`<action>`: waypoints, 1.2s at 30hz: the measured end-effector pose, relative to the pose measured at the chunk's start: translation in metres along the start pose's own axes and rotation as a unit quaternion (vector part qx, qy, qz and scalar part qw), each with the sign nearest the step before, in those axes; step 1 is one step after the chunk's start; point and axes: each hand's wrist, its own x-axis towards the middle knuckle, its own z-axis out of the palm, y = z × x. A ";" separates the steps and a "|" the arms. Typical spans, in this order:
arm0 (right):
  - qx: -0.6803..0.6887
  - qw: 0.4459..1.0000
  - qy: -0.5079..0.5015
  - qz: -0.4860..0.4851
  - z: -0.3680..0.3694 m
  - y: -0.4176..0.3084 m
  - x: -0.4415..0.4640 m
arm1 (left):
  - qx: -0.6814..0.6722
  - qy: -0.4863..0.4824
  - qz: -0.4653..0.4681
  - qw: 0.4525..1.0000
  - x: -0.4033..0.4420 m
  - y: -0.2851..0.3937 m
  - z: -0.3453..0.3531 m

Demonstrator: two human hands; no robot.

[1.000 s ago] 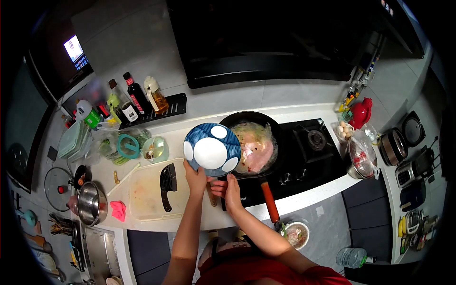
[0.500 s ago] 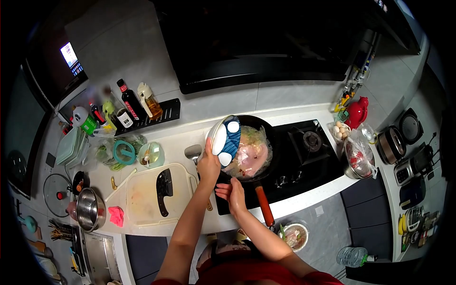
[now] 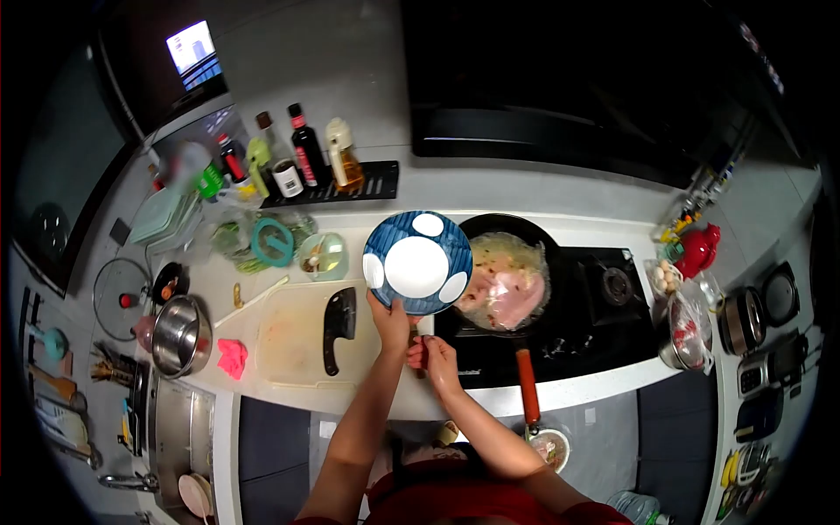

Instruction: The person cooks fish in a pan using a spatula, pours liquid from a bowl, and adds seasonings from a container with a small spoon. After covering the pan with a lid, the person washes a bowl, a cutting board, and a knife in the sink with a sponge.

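My left hand (image 3: 391, 325) grips the near rim of a blue plate with white circles (image 3: 416, 266), holding it level just left of the wok (image 3: 553, 241). Inside the wok, pale pink pieces of meat (image 3: 516, 296) lie in bubbling oil with small bits around them. Below the plate, my right hand (image 3: 435, 361) has its fingers curled around the end of a brownish spatula handle (image 3: 419, 351). The plate hides the spatula's head. The wok's red handle (image 3: 527, 385) points toward me, to the right of my right hand.
A cleaver (image 3: 339, 331) lies on the cutting board (image 3: 293, 337) at left, near a pink cloth (image 3: 232, 358) and a metal bowl (image 3: 181, 337). Bottles (image 3: 308, 153) stand on a black wall rack. Right of the wok is a second burner (image 3: 615, 288).
The plate has gone from tilted over the wok's edge to level at its left. My right hand has closed at the spatula handle. The view has shifted left.
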 end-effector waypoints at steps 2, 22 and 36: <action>-0.007 1.000 0.011 0.015 0.018 0.013 0.006 | 0.014 0.032 -0.038 0.999 0.002 -0.003 -0.035; 0.095 0.973 0.211 -0.004 0.121 0.111 0.190 | 0.092 -0.091 -0.241 0.962 0.209 -0.102 -0.251; 0.081 0.975 0.207 0.013 0.111 0.116 0.296 | 0.031 -0.161 -0.374 0.913 0.306 -0.121 -0.246</action>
